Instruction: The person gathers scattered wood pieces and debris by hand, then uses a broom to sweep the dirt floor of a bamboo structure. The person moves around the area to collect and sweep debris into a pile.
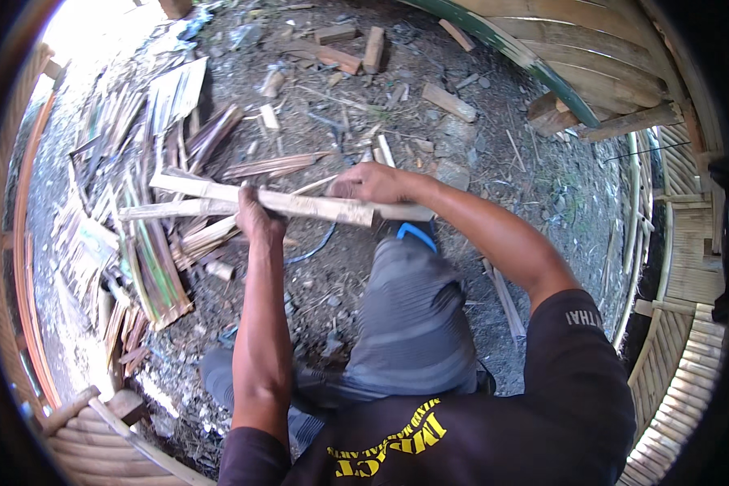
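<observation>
My left hand (259, 217) is closed round a long pale split-bamboo slat (324, 207), which lies slantwise in front of me above my knee. A second slat (178, 210) runs under it at the left and comes to the same hand. My right hand (373, 183) is on the far side of the slat, close to its right end, with the fingers curled down and slightly blurred. Whatever its fingertips grip is hidden. A pale piece (405, 212) shows past the slat's right end, beside the blue strap (417, 235) of footwear below my knee.
Split bamboo strips (150, 259) are heaped on the ground at the left. Wood blocks (449, 103) and offcuts (373, 50) lie farther off. A bamboo bench (591, 49) stands at the upper right, and woven bamboo walling (688, 251) runs along the right.
</observation>
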Demonstrator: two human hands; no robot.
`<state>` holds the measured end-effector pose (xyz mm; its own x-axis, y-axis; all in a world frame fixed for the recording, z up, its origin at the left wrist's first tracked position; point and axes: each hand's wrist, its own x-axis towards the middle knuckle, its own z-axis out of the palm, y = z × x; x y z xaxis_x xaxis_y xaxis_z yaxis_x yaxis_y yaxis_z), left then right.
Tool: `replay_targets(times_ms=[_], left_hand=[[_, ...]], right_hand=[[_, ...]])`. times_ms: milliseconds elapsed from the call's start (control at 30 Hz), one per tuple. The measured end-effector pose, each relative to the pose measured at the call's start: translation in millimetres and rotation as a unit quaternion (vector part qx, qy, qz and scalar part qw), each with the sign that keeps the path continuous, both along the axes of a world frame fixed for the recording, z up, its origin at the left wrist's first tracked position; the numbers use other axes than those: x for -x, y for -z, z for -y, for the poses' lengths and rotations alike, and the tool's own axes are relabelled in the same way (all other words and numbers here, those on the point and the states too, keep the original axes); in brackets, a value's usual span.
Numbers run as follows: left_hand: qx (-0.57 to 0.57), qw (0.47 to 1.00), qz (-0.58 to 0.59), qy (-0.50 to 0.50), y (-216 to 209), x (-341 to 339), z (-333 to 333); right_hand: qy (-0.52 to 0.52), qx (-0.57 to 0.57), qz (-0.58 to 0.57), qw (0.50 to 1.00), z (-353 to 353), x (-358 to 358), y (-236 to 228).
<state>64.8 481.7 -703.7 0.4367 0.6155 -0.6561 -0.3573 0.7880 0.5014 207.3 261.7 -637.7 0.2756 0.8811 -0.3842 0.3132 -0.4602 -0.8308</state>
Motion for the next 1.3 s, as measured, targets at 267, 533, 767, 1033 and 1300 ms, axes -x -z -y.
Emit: replay_targets(times_ms=[267,533,767,1033,1300], left_hand=[[-0.068,0.99,-0.087,0.091,53,-92,38],[-0.101,0.974,0.015,0.202,61,-162,88],[-0.012,0.971,0.101,0.216,98,-196,113],[0.068,0.976,0.099,0.182,124,-182,88],[0.029,0.974,0.05,0.221,134,-144,90]], right_hand=[[0.434,0.163,0.364,0.808,130,-240,166],[0.314,0.243,0.455,0.797,147,-301,166],[0.243,-0.021,0.031,0.969,19,-226,89],[0.434,-0.033,0.153,0.887,-70,-299,143],[0.447,0.026,0.079,0.891,-86,-370,181]])
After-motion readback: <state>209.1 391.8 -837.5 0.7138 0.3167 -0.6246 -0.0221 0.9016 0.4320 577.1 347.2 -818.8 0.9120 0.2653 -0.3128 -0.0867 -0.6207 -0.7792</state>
